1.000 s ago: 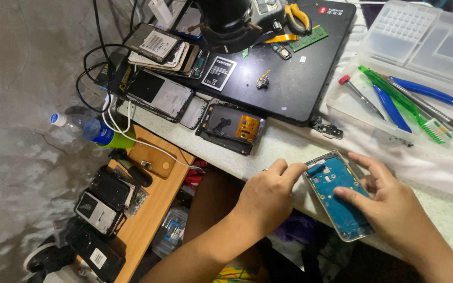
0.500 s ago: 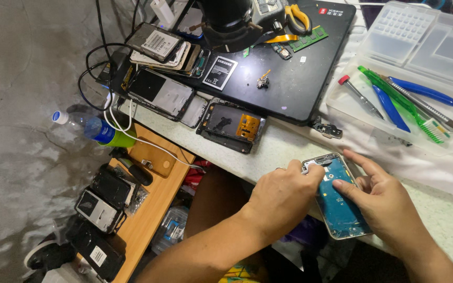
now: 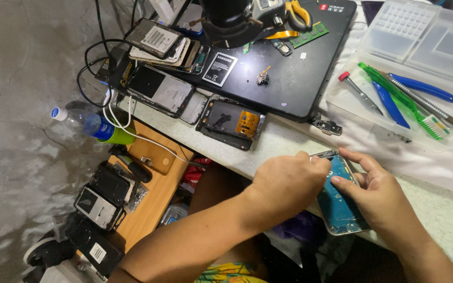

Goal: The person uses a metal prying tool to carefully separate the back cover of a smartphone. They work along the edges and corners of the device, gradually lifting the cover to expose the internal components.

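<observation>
An opened phone with a blue inner board (image 3: 340, 207) lies at the near edge of the pale worktop (image 3: 289, 141). My left hand (image 3: 285, 184) rests over its top left corner, fingers curled against the frame. My right hand (image 3: 376, 193) grips the phone's right side, with the thumb pressed on the blue board. Whether a small tool sits under my left fingers is hidden.
A black mat (image 3: 289, 57) carries phone parts, a battery and yellow cutters. A gutted phone frame (image 3: 232, 123) lies beside it. A clear tray (image 3: 405, 94) holds blue and green tools. Lower left, a wooden shelf (image 3: 153, 188) bears old phones; a bottle (image 3: 87, 124) lies on the floor.
My left hand has slid right onto the phone's top corner, covering more of it. My right hand has closed in on the phone's right side.
</observation>
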